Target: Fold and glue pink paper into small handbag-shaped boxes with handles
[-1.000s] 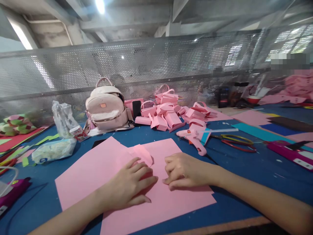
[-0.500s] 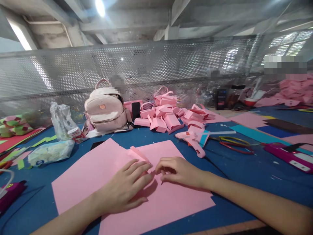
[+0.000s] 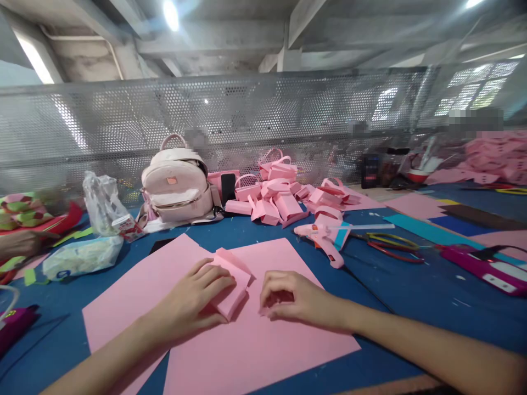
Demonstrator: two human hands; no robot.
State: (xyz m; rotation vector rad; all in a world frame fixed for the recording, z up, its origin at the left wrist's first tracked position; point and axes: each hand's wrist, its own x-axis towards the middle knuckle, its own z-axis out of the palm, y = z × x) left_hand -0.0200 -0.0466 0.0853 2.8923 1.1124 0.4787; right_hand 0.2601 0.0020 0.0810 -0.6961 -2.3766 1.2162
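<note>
Two overlapping sheets of pink paper [image 3: 263, 351] lie on the blue table in front of me. On them rests a small folded pink paper box [image 3: 231, 293], with a flap standing up at its far end. My left hand [image 3: 201, 293] grips the box from the left, fingers over its top and thumb along the near side. To the right, apart from the box, my right hand [image 3: 294, 299] is closed in a pinch low over the paper. Something small and pinkish shows at its fingertips, too small to name.
A pink glue gun [image 3: 323, 238] lies right of the sheets, beside scissors [image 3: 395, 247]. Behind are a pile of pink paper baskets [image 3: 275, 197] and a pale backpack [image 3: 175, 184]. Plastic bags [image 3: 82, 258] lie left. Another person's hand [image 3: 20, 244] reaches in at far left.
My left hand has drawn back left and now shows more of the paper box. My right hand has moved slightly down, still pinched. Another person's hand has appeared at far left, near red material.
</note>
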